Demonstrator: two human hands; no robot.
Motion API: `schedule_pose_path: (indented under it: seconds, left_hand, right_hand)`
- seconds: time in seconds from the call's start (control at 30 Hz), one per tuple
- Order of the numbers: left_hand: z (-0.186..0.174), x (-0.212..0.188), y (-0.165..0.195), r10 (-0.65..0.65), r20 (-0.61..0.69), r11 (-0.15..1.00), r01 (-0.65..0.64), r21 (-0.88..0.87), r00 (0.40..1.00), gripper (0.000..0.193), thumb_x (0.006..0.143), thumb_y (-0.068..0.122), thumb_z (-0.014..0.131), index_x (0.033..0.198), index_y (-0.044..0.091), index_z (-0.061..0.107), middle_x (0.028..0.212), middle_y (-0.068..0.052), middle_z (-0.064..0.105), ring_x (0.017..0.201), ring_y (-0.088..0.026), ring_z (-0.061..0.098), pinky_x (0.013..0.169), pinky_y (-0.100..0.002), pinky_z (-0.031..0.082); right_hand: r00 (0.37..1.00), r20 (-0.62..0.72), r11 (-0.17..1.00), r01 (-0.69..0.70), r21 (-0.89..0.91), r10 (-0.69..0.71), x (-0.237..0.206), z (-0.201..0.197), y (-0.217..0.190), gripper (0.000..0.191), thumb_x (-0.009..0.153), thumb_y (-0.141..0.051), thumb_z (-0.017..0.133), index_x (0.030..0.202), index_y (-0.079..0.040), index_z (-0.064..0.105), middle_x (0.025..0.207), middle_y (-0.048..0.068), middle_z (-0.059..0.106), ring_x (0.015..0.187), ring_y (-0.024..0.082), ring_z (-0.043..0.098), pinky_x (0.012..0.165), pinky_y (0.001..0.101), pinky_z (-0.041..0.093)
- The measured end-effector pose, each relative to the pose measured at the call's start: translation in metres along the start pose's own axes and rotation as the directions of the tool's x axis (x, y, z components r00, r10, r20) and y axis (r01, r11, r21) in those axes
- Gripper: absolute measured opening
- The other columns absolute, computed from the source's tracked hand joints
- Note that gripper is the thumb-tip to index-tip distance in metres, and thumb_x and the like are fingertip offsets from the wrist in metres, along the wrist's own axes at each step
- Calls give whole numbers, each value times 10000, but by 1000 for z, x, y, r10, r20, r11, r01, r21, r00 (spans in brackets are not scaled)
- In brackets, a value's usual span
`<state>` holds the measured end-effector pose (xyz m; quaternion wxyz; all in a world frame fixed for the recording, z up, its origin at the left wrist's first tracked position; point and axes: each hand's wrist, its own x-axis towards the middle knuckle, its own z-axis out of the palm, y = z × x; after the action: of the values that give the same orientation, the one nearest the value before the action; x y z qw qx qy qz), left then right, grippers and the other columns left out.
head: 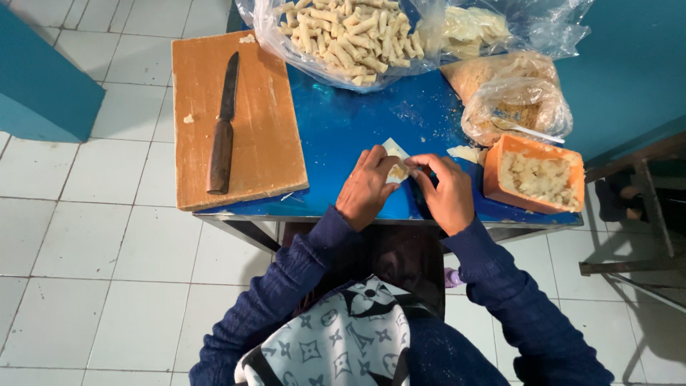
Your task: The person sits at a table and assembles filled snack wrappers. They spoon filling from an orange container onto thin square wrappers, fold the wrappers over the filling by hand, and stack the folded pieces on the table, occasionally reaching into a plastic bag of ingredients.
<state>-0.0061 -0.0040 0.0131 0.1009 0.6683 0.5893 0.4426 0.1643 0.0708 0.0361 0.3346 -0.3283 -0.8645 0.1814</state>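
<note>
The fingers [391, 166] of the left hand [366, 187] are curling inward and pinching the near edge of one pale wrapper sheet [394, 159], which is lying on the blue table [343, 121] between both hands, near the front edge. The fingers [423, 166] of the right hand [449, 193] are bending toward the same sheet and pressing against its right side, their tips almost meeting those of the left hand. A small lump of filling seems to be sitting on the sheet, though the fingertips are hiding most of it. Both wrists are emerging from two dark blue knitted sleeves.

Just right of the right hand, one orange tub [534, 174] is holding pale crumbly filling. Beside it, more wrapper sheets [464, 153] are lying flat; their number is not clear. Behind the tub, one clear bag of breadcrumbs [516, 100] is slumping on the table, with one spoon [529, 131] resting at its mouth. Further back, one large clear bag [350, 39] is holding many finished pale rolls, too many to count, and a second clear bag [471, 28] is holding a yellowish stack.

On the left end of the table, one wooden cutting board [264, 129] is carrying one knife [223, 125] with a dark blade and a brown handle. White floor tiles [93, 236] are surrounding the table.
</note>
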Motion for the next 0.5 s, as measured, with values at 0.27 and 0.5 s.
schedule_pose_path:
  seconds: [0.27, 0.5]
  left_hand:
    - [0, -1, -7, 60, -33, 998, -61, -30, 998, 488, 775, 81, 795, 1179, -20, 540, 1154, -188, 553, 1091, -410, 531, 933, -474, 460]
    - [0, -3, -11, 41, -1, 998, -41, -43, 999, 449, 759, 79, 806, 1122, -23, 562, 1123, -181, 555, 1056, -397, 545, 917, -459, 469]
  right_hand:
    - [958, 26, 927, 282, -246, -284, -5, -1, 0, 220, 872, -81, 744, 1082, -145, 727, 1010, -11, 735, 921, 207, 624, 830, 403, 382]
    - [955, 59, 922, 296, -250, -291, 4, 7, 17, 82, 909, -104, 739, 979, -132, 708, 989, -25, 733, 927, 201, 630, 828, 418, 381]
